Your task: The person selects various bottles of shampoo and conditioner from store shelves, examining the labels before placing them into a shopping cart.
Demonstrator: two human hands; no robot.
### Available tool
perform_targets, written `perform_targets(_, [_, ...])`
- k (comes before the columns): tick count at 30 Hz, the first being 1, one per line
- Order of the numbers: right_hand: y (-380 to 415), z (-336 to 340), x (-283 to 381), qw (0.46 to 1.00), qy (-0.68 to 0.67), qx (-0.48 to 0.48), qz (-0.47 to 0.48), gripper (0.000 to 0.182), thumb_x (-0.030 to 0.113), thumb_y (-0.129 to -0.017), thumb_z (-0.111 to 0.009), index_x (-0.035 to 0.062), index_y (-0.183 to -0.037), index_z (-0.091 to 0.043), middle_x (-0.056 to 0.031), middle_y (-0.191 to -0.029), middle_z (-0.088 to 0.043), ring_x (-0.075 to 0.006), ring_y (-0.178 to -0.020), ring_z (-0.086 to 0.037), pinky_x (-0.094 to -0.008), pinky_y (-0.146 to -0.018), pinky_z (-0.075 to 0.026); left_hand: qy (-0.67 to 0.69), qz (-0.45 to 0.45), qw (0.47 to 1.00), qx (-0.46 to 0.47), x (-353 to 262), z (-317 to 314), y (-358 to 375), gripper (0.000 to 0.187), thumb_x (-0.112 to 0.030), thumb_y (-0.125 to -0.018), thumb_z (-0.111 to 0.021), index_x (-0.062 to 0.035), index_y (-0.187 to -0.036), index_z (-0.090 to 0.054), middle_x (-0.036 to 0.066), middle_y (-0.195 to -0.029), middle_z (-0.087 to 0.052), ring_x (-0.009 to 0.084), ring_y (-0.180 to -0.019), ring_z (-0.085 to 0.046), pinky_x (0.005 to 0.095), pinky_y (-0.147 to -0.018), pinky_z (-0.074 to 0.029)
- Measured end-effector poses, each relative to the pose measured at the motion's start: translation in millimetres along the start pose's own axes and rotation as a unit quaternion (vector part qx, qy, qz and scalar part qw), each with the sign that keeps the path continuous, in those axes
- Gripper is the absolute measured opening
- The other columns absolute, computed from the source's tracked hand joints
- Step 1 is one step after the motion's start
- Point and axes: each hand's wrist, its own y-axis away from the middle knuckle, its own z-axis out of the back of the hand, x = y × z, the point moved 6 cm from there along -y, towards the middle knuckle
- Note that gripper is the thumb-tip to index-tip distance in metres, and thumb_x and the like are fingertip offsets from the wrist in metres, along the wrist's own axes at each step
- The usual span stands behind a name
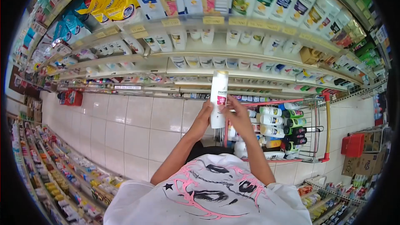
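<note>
A white Pantene shampoo bottle (218, 87) with a pink label and a gold-toned end stands nearly upright in front of me. My left hand (204, 116) is wrapped round its left side. On the right side, the fingers of my right hand (238, 114) are curled against the bottle by the pink label. Just beyond my right forearm is a shopping cart (327, 127) with a red-and-yellow handle. Several bottles lie in it, among them white bottles (273, 121) and green-and-black bottles (295, 122).
Ahead runs a store shelf (250, 52) with rows of Pantene bottles (266, 0) and yellow pouches (116, 2). A red basket (73, 98) sits on the tiled floor (125, 129) at left. At right are a red bin (352, 145) and cardboard boxes (363, 164). Stocked shelves also stand behind me.
</note>
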Motion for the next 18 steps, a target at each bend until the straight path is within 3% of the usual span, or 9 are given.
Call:
perform_targets(1, [-7.7,-16.0,-0.8,0.999,0.021,-0.018,-0.032,0.071,0.029,-0.081,-0.078,-0.0004,-0.137,-0.047,-0.0125,-0.112,-0.063,-0.0152,-0.093,-0.061,-0.0286,-0.079,-0.050,-0.008,-0.011,1.000,0.024,-6.1,13.1,-7.0,0.066,-0.050,-0.102,-0.034,-0.0067,-0.151,-0.024,0.009,-0.145,-0.040,0.0191,-0.134,-0.038,0.0382,-0.110,-0.031])
perform_targets(3, [-26.3,-43.3,1.5,0.996,0.078,-0.038,-0.016,0.072,0.029,-0.078,-0.080,-0.0017,-0.135,-0.048,-0.0152,-0.112,-0.063,-0.0193,-0.095,-0.062,-0.0305,-0.079,-0.051,-0.037,0.021,0.999,0.030,-13.9,37.8,-8.9,0.083,-0.068,-0.096,-0.018,-0.0078,-0.153,-0.021,0.009,-0.149,-0.034,0.0209,-0.139,-0.030,0.0424,-0.113,-0.023])
perform_targets(5, [-45.3,-60.1,13.1,0.989,0.123,-0.068,0.050,0.073,0.026,-0.071,-0.083,-0.0060,-0.128,-0.051,-0.0203,-0.110,-0.062,-0.0286,-0.097,-0.063,-0.0356,-0.081,-0.051,-0.018,0.016,0.998,0.051,-28.3,59.7,-13.0,0.084,-0.069,-0.096,-0.017,-0.0084,-0.153,-0.020,0.009,-0.150,-0.033,0.0218,-0.139,-0.029,0.0435,-0.113,-0.023])
perform_targets(6, [-57.0,-65.7,14.4,0.988,0.125,-0.072,0.057,0.073,0.026,-0.071,-0.083,-0.0060,-0.128,-0.051,-0.0203,-0.110,-0.062,-0.0286,-0.097,-0.063,-0.0356,-0.081,-0.051,-0.004,0.006,0.998,0.069,-37.1,69.0,-16.9,0.085,-0.070,-0.095,-0.016,-0.0091,-0.153,-0.020,0.009,-0.150,-0.032,0.0228,-0.139,-0.029,0.0446,-0.113,-0.023])
perform_targets(7, [-68.0,-69.2,15.1,0.981,0.151,-0.091,0.079,0.070,0.027,-0.070,-0.084,-0.0038,-0.126,-0.054,-0.0176,-0.108,-0.063,-0.0265,-0.097,-0.063,-0.0356,-0.082,-0.051,-0.013,0.001,0.998,0.055,-41.2,81.9,-19.4,0.078,-0.068,-0.097,-0.022,-0.0130,-0.152,-0.028,0.009,-0.148,-0.036,0.0231,-0.135,-0.034,0.0411,-0.110,-0.029])
perform_targets(8, [-77.4,-73.2,14.8,0.973,0.177,-0.111,0.098,0.066,0.027,-0.070,-0.084,-0.0016,-0.123,-0.056,-0.0149,-0.107,-0.065,-0.0245,-0.097,-0.063,-0.0355,-0.082,-0.052,-0.015,0.000,0.998,0.059,-50.2,88.7,-15.9,0.078,-0.068,-0.097,-0.022,-0.0130,-0.152,-0.028,0.009,-0.148,-0.036,0.0231,-0.135,-0.034,0.0411,-0.110,-0.029])
perform_targets(11, [-112.3,-78.2,32.3,0.951,0.227,-0.169,0.129,0.068,0.025,-0.068,-0.082,-0.0037,-0.124,-0.056,-0.0164,-0.104,-0.058,-0.0291,-0.094,-0.061,-0.0377,-0.082,-0.050,-0.155,-0.074,0.985,0.012,-71.9,117.6,-3.7,0.060,-0.049,-0.101,-0.040,-0.0073,-0.145,-0.042,0.013,-0.136,-0.052,0.0236,-0.124,-0.050,0.0367,-0.100,-0.044])
perform_targets(16, [-156.6,-88.5,46.2,0.928,0.278,-0.210,0.133,0.071,0.024,-0.069,-0.079,-0.0046,-0.128,-0.053,-0.0172,-0.104,-0.053,-0.0341,-0.094,-0.059,-0.0399,-0.082,-0.050,-0.156,-0.043,0.985,-0.052,-53.9,185.9,33.5,0.053,-0.043,-0.099,-0.046,-0.0063,-0.138,-0.049,0.013,-0.127,-0.057,0.0228,-0.117,-0.055,0.0366,-0.097,-0.045])
perform_targets(18, [-169.2,-90.1,48.3,0.911,0.269,-0.251,0.188,0.070,0.023,-0.069,-0.078,-0.0042,-0.128,-0.052,-0.0167,-0.106,-0.052,-0.0340,-0.094,-0.058,-0.0409,-0.083,-0.049,-0.151,-0.030,0.985,-0.085,-40.7,213.1,51.3,0.052,-0.042,-0.098,-0.048,-0.0055,-0.135,-0.052,0.013,-0.124,-0.059,0.0226,-0.115,-0.057,0.0363,-0.096,-0.046])
